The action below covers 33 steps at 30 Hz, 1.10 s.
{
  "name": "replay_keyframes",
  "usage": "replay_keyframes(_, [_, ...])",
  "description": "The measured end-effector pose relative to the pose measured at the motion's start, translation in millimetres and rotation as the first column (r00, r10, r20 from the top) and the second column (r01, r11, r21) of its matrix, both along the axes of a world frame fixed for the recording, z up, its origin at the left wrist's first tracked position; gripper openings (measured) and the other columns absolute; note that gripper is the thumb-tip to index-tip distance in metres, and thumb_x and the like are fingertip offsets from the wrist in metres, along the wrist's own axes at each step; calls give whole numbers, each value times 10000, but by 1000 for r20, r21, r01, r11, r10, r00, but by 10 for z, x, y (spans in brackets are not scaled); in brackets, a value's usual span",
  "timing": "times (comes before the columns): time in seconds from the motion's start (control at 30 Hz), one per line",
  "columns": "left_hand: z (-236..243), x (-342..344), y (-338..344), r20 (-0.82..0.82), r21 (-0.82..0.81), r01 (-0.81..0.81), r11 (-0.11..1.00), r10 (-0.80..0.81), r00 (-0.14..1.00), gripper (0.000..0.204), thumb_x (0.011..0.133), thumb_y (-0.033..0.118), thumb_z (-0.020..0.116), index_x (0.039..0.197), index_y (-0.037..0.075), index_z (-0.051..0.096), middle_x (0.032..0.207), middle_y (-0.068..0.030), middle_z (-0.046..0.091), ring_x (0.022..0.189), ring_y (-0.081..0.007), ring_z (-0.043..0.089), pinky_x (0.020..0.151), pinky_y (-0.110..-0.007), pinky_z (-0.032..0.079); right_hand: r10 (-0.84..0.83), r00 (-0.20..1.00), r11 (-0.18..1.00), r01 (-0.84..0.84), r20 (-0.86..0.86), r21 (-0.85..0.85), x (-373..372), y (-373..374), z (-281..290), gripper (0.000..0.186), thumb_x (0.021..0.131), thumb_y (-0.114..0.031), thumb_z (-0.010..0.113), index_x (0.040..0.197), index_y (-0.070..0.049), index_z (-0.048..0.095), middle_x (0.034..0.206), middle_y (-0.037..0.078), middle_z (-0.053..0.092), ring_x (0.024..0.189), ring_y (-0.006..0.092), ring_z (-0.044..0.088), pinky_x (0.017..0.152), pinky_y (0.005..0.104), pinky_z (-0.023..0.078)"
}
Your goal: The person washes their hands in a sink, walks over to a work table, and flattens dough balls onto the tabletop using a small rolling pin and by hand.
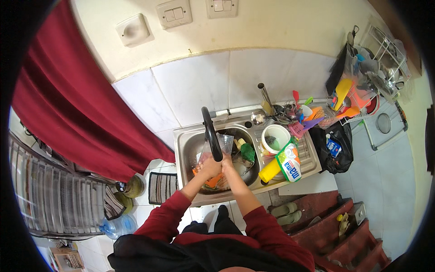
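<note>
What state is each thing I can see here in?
Left hand: under the faucet spout, close against the right hand; grip unclear
Right hand: beside the left; grip unclear
Black faucet: arched over the basin; flow unclear
Sink basin: holding mixed items
Clear plastic: crumpled, in the basin
White tub: open-topped
Burgundy curtain: hanging in folds
Green slippers: side by side, unworn
Striped mat: flat on the floor

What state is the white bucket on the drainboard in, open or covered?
Open: no lid covers the white bucket; its pale inner wall and something greenish inside show from above.
</note>
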<state>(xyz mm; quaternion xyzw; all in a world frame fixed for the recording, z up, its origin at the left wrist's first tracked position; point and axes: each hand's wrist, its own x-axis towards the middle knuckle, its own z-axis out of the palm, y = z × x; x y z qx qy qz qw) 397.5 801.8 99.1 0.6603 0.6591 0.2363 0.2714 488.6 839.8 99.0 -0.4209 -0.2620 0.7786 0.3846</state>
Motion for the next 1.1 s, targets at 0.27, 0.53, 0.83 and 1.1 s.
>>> replay_keyframes(0.27, [371, -400, 544, 800, -491, 27, 871, 462, -383, 291, 807, 233, 531, 950, -20, 511, 871, -106, 590, 793, -215, 584, 713, -342, 497, 239, 887, 869, -377, -396, -320, 135, -50, -154, 212, 871, -224, 456, 689, -115, 458, 501, -37, 398, 357, 72, 330, 322, 196, 257])
replay_keyframes(0.53, [639, 31, 852, 170, -164, -699, 696, 718, 674, 375, 570, 278, 651, 761, -40, 593, 760, -210, 602, 743, -317, 609, 646, -412, 490, 19, 633, 671, -582, 774, 460, 715, 348, -676, 216, 775, -192, 551, 654, -15, 579, 537, 34, 542, 496, 169, 516, 472, 325, 422])
replay_keyframes(0.83, [272, 34, -757, -174, 84, -377, 922, 387, 906, 451, 711, 213, 476, 1127, 40, 456, 1075, -155, 473, 985, -297, 479, 759, -448, 422, 462, 868, 860, -488, 181, 148, -311, -142, -115, 352, 844, -333, 504, 945, 4, 502, 751, 74, 518, 565, 194, 487, 526, 341, 413])
replay_keyframes(1.1, [552, -1383, -3154, -392, 384, -122, 915, 281, 876, 380, 784, 166, 442, 1146, 58, 471, 1203, -138, 426, 1132, -251, 395, 899, -452, 317, 490, 592, 549, -780, 640, 301, -2213, -1845, 339, 423, 827, -421, 497, 611, -58, 477, 500, 8, 421, 428, 123, 393, 413, 260, 339])
